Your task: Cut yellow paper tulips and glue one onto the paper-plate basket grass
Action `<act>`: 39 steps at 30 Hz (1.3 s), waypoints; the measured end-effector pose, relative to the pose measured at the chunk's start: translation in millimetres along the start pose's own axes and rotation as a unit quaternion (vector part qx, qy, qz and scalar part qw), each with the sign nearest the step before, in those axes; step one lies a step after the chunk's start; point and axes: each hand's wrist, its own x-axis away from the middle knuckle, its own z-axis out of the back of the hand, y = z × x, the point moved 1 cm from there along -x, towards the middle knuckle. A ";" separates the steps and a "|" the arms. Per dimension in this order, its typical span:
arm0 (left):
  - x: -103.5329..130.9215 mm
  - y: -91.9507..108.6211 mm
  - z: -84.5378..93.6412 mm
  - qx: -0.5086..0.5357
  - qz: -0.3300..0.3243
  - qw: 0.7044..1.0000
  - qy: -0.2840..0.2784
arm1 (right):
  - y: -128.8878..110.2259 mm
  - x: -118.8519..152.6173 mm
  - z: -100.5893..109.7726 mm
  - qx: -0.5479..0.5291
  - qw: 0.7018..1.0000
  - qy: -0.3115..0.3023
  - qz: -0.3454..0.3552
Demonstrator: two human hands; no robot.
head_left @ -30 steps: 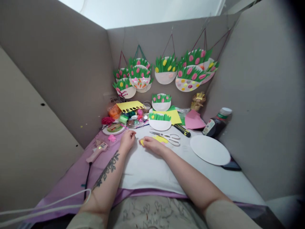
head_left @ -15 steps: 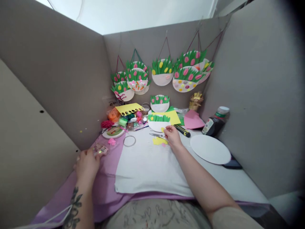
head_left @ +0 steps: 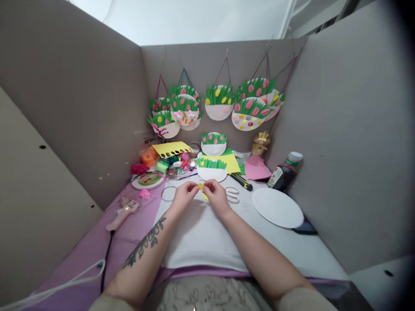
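Note:
My left hand (head_left: 186, 194) and my right hand (head_left: 216, 195) meet over the white cloth, fingertips pinched on a small yellow paper cutout (head_left: 201, 186) between them. Just beneath lies a yellow paper scrap (head_left: 205, 197), partly hidden by my fingers. White-handled scissors (head_left: 232, 194) rest right of my right hand, their blades mostly covered by it. Behind my hands is a folded paper-plate pocket (head_left: 212, 173) with green paper grass and one yellow shape. A pink glue gun (head_left: 125, 214) with a lit spot lies at the left, apart from my left hand.
Finished plate pockets (head_left: 219, 111) hang on the back panel. A white disc (head_left: 278, 207), a dark bottle (head_left: 285, 170) and a utility knife (head_left: 241, 181) sit to the right. At left are a wire ring (head_left: 167, 194), pink yarn (head_left: 139, 169) and craft supplies. Grey panels enclose the table.
My left hand has let go of the glue gun and come to the middle. My right hand has shifted slightly left and lower with the yellow cutout, which both hands now pinch.

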 end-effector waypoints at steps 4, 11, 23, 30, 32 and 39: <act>-3.2 -13.9 -11.3 0.054 0.032 0.998 -0.001 | 1.6 2.6 2.6 0.087 0.995 -0.013 0.051; 3.6 -22.9 -6.8 0.146 0.108 0.983 0.015 | 2.0 9.6 -5.8 0.118 0.974 -0.083 0.177; 3.9 -20.4 -6.9 0.142 0.045 0.988 0.029 | -0.6 8.5 -5.3 0.087 0.987 -0.045 0.125; 7.3 -14.9 -5.3 0.067 -0.027 0.997 0.025 | 4.1 8.9 -7.1 0.092 0.992 -0.060 0.065; 8.4 -15.9 -5.5 0.050 -0.047 0.998 0.014 | 4.8 8.1 -6.9 0.114 0.989 -0.071 0.057; 9.8 -19.5 -5.8 -0.014 -0.093 0.995 0.029 | 6.1 6.3 -5.7 0.162 0.978 -0.118 0.063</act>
